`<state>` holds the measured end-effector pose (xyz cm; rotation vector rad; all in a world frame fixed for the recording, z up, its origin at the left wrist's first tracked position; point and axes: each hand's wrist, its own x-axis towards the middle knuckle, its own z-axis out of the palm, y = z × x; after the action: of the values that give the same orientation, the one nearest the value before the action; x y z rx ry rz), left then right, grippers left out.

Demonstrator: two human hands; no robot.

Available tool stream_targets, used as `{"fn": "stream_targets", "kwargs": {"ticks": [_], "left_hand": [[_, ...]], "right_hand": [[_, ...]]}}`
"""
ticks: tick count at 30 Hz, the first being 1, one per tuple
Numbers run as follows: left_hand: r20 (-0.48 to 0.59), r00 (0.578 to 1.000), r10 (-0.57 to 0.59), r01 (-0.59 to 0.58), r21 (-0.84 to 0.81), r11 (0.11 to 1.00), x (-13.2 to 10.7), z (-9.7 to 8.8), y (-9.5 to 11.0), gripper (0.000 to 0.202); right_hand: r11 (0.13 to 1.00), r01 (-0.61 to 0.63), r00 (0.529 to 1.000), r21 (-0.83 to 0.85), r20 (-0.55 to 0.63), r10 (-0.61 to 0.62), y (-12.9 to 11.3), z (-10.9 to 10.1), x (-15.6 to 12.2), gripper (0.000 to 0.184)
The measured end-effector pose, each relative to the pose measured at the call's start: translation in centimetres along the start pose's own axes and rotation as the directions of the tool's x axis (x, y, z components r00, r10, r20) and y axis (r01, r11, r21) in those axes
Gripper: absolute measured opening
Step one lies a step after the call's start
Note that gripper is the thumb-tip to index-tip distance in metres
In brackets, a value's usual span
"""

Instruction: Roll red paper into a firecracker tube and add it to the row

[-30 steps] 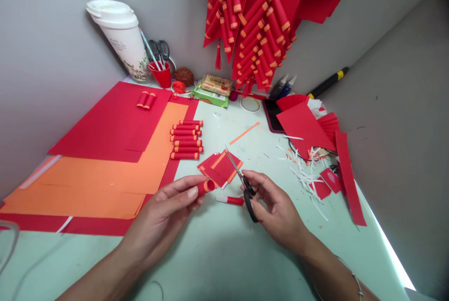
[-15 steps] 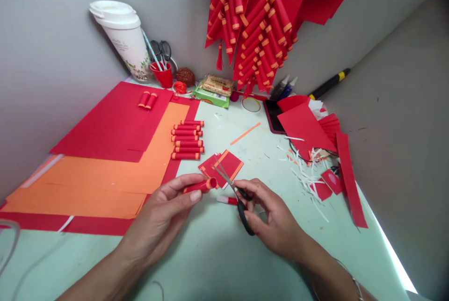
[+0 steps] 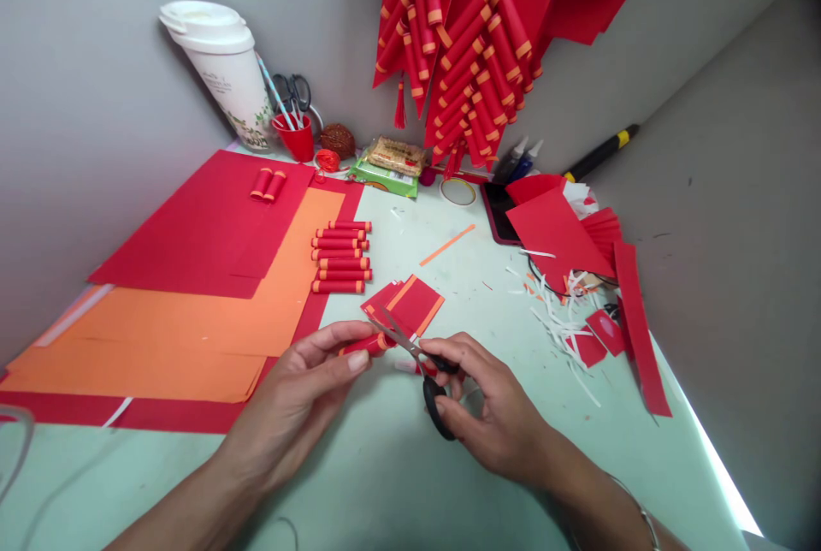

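Between thumb and fingers, my left hand (image 3: 317, 371) grips a red paper tube (image 3: 364, 346) with an orange band at its end. My right hand (image 3: 491, 397) has black-handled scissors (image 3: 420, 354), their blades slightly apart and crossing the tube's right end. Whether the blades touch the paper I cannot tell. Just beyond lie red paper pieces with orange strips (image 3: 414, 305). A red-and-white pen-like item (image 3: 405, 366) shows partly behind the scissors. Several finished red tubes (image 3: 342, 263) are lined up to the left, and a thin orange strip (image 3: 447, 245) rests farther back.
Red sheets (image 3: 198, 226) and orange sheets (image 3: 160, 328) cover the left side. At the back stand a white lidded cup (image 3: 221, 76) and a red cup (image 3: 295, 143) holding scissors. White paper shreds (image 3: 561, 320) and red scraps (image 3: 558, 230) lie right. Red tube decorations (image 3: 478, 80) hang on the wall.
My right hand has moved slightly left and down, bringing the scissor blades over the tube's open end. My left hand keeps its hold on the tube almost in place.
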<state>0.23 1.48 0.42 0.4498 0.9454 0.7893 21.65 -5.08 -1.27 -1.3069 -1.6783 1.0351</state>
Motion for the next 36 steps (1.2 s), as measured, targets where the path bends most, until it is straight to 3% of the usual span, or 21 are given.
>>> {"fn": "stream_targets", "kwargs": {"ticks": [7,10,12,15,20,23,26,32,36], "left_hand": [[0.004,1.0,0.006,-0.006,-0.04,0.999,0.3,-0.1,-0.1,0.024],[-0.028,1.0,0.011,-0.012,-0.048,0.999,0.4,0.1,0.1,0.025],[-0.063,0.998,0.013,-0.015,-0.039,0.999,0.4,0.2,0.1,0.026],[-0.105,0.994,-0.008,0.006,-0.019,1.0,0.4,0.2,0.1,0.027],[-0.103,0.994,-0.028,0.028,0.0,1.0,0.5,-0.1,-0.1,0.022],[-0.101,0.995,-0.018,0.021,0.032,0.999,0.6,-0.3,-0.3,0.02],[-0.061,0.998,0.007,0.0,0.115,0.993,0.5,-0.3,-0.5,0.018],[-0.027,0.999,0.032,-0.018,0.41,0.912,-0.7,0.0,-0.6,0.019],[0.072,0.997,-0.002,-0.03,0.436,0.9,-1.2,0.3,-1.0,0.016]], "right_hand": [[0.997,0.041,0.997,-0.062,-0.057,-0.045,0.0,0.1,0.0,0.05],[0.991,-0.055,0.979,-0.119,-0.202,0.03,0.7,-0.5,0.1,0.044],[0.968,-0.168,0.936,-0.188,-0.338,0.097,1.5,-1.3,0.4,0.042],[0.873,-0.3,0.892,-0.386,-0.439,0.112,2.8,-2.9,0.8,0.04],[0.658,-0.403,0.891,-0.636,-0.438,0.123,4.3,-4.3,1.0,0.036],[0.56,-0.388,0.912,-0.732,-0.391,0.123,4.5,-4.2,0.7,0.033],[0.514,-0.342,0.935,-0.787,-0.341,0.099,4.3,-4.2,0.4,0.031],[0.598,-0.225,0.956,-0.769,-0.293,-0.016,4.6,-4.2,0.2,0.032],[0.72,-0.147,0.957,-0.678,-0.282,-0.07,3.5,-3.4,0.6,0.03]]}}
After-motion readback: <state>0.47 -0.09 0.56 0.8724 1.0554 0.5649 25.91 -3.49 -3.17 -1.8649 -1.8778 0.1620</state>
